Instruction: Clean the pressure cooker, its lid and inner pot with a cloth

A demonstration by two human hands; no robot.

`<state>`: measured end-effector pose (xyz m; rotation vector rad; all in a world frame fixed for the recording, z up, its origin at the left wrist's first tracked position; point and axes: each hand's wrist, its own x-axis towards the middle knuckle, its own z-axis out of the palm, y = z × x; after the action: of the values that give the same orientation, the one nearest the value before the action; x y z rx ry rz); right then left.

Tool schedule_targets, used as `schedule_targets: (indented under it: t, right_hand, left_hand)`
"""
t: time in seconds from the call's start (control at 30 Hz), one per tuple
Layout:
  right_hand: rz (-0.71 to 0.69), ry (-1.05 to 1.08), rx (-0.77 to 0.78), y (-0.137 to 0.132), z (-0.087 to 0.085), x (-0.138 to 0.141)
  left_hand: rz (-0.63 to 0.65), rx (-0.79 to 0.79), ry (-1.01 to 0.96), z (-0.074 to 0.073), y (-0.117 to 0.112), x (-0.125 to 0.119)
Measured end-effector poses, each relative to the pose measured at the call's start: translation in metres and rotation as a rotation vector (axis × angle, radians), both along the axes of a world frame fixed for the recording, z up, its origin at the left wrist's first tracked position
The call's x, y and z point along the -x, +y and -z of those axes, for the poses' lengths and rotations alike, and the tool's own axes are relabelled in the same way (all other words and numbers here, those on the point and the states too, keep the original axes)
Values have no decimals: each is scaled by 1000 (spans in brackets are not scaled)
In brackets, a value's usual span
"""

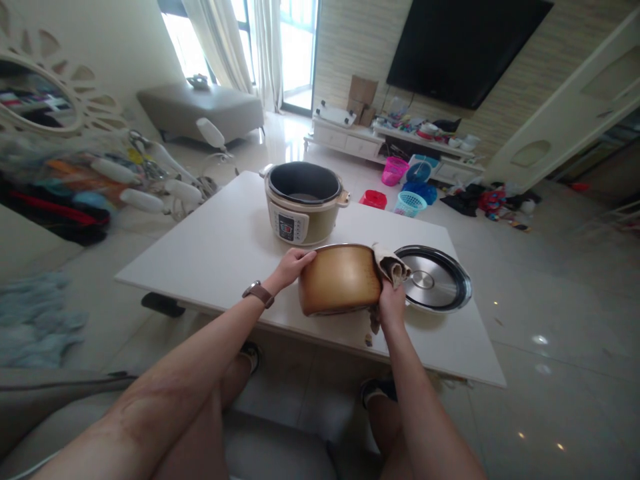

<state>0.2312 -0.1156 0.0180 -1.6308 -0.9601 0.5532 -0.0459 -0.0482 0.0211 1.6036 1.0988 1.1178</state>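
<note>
A golden inner pot (339, 280) stands on the white table (215, 253) near its front edge. My left hand (293, 265) grips the pot's left rim, fingers curled over it; a brown watch is on that wrist. My right hand (391, 303) presses a beige cloth (391, 265) against the pot's right side, fingers closed on the cloth. Behind the pot stands a beige rice cooker (303, 203), open, with a dark pot inside. A round cooker lid (434, 279) lies flat to the right of the golden pot.
My knees and feet are under the table's front edge. Coloured plastic baskets (410, 200) sit on the tiled floor beyond the table. A TV cabinet (380, 143) stands at the back, a grey bench (200, 110) at the back left.
</note>
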Motion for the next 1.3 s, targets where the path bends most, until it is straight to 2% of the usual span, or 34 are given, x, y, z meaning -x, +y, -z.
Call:
schedule_targets:
  t: [0.1,0.17,0.33,0.47,0.6,0.7,0.8,0.93,1.13,1.23,1.3]
  right_hand:
    - [-3,16,21,0,-3,4]
    - [-25,18,0,-1,-4,7]
    - [-79,-105,-111,-8,-8,18]
    - [-168,-387,-210,-23,-18,29]
    - [-395,-765,-349,-40,-32,40]
    - [-531,-899,-352,-45,-39,42]
    - [-481,-802,-329,-39,-39,39]
    - [-289,-452,-272,-24,-29,29]
    - [-54,77,-113,-1,-2,7]
    - [-29,200,-97,6,11,-2]
    - [-33,227,-93,8,16,-5]
  left_hand:
    - [7,-57,0,-16,-2,1]
    - [-2,-32,19,-22,-5,-1]
    - [-48,63,50,-19,-9,-8]
    - [-46,73,64,-16,-6,-9]
    - [-63,37,64,-12,-3,-9]
    - [-88,9,63,-9,-2,-9]
    - [-99,49,25,-8,-4,-8]
    - [-112,68,-37,-2,-8,-8]
    - [-186,44,-95,21,-7,-9]
    - [-184,32,-84,26,-3,-7]
    - [-146,-11,-59,20,-2,-6]
